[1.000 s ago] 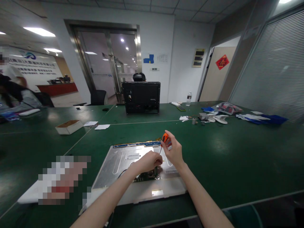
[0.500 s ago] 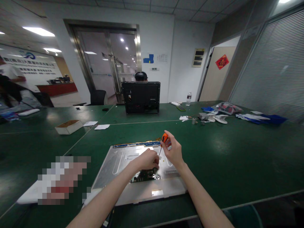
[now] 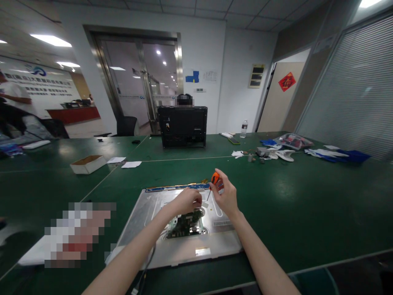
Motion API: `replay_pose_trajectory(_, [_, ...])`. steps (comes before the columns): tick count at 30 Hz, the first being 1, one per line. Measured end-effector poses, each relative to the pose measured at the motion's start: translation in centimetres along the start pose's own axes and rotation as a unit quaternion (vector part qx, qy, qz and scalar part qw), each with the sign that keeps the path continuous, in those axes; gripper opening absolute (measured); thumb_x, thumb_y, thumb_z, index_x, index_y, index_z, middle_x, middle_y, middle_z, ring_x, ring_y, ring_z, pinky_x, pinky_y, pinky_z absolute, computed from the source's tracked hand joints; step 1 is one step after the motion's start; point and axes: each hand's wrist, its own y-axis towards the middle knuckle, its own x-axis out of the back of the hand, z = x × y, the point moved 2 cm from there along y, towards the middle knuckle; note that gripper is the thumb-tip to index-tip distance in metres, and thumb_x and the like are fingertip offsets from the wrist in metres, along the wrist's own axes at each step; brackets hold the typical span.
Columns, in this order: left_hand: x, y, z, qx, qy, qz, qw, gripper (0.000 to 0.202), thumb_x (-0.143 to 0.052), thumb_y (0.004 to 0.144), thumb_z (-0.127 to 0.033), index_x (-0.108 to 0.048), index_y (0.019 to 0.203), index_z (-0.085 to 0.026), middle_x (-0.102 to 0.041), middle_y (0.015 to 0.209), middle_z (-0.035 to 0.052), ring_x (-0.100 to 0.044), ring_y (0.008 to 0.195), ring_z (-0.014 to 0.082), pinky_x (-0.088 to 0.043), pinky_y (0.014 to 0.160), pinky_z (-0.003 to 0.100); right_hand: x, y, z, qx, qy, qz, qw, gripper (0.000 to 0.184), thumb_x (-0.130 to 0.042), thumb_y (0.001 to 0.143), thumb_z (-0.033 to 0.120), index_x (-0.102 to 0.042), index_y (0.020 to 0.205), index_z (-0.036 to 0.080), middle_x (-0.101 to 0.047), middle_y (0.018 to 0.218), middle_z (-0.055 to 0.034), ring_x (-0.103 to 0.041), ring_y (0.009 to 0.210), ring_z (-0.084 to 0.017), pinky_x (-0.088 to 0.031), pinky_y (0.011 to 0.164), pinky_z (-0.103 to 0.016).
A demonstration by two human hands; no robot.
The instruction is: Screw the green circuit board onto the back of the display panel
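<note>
Gripping an orange and black screwdriver [image 3: 215,178], a person's right hand [image 3: 226,196] is raised over a flat silver metal panel [image 3: 219,242] on a green table [image 3: 307,213]. The thumb and fingers are clamped on the screwdriver's handle, and its thin shaft slants down and to the left toward the panel; whether the tip touches the metal cannot be told. The left hand [image 3: 188,200] reaches in over the middle of the panel, its fingers curled and close together; whether they pinch anything cannot be told. Just beside those fingertips, near the screwdriver's tip, is a small white piece [image 3: 205,205]. Nearer the person, below the left hand, a dark green circuit board [image 3: 186,225] sits on the panel, and a cable [image 3: 149,262] runs over the near edge. A blue strip [image 3: 172,188] lines the panel's far edge. Farther off on the table stand a black monitor [image 3: 184,128], its back turned this way, an open white box [image 3: 89,166] to the left and a water bottle [image 3: 244,129] to the right.
</note>
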Motion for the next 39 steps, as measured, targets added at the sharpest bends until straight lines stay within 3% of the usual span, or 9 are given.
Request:
replay_pose_trajectory(4, [-0.1,-0.6,0.9,0.008,-0.009,0.007,1.0,0.011,-0.062,0.078,-0.011,-0.071,0.077,-0.018,-0.071,0.079,0.0028,-0.064,0.075,0.0173,-0.042,0.071,0.024,-0.1,0.0,-0.1,-0.001,-0.005,0.007,1.0,0.047,-0.056,0.086,0.029,-0.046,0.131,0.022,-0.066,0.087,-0.0045,-0.059,0.067,-0.016,-0.05,0.063,-0.029])
replay_pose_trajectory(11, [-0.8,-0.8,0.4,0.005,-0.03,0.022,0.999,0.007,-0.066,0.077,-0.015,-0.072,0.076,-0.019,-0.072,0.076,0.0026,-0.064,0.075,0.0176,-0.041,0.073,0.024,-0.2,-0.1,0.1,0.006,-0.002,0.017,1.0,0.047,-0.056,0.086,0.028,-0.045,0.132,0.022,-0.065,0.09,-0.0037,-0.058,0.066,-0.015,-0.05,0.062,-0.028])
replay_pose_trajectory(25, [-1.9,-0.5,1.2,-0.008,-0.104,0.01,0.995,0.007,-0.066,0.076,-0.014,-0.071,0.079,-0.018,-0.071,0.076,0.0018,-0.063,0.07,0.0157,-0.041,0.068,0.021,-0.4,-0.2,0.3,0.025,0.005,0.028,0.999,0.048,-0.056,0.086,0.026,-0.044,0.133,0.022,-0.065,0.088,-0.0036,-0.058,0.066,-0.014,-0.05,0.061,-0.027])
replay_pose_trajectory(39, [-2.3,-1.2,1.0,0.018,-0.164,-0.025,0.986,0.01,-0.063,0.077,-0.015,-0.072,0.081,-0.016,-0.071,0.074,0.0029,-0.062,0.065,0.0154,-0.04,0.062,0.021,-0.3,-0.6,1.0,0.028,0.019,0.038,0.999,0.048,-0.055,0.087,0.027,-0.042,0.133,0.022,-0.065,0.087,-0.0036,-0.06,0.067,-0.014,-0.05,0.06,-0.027])
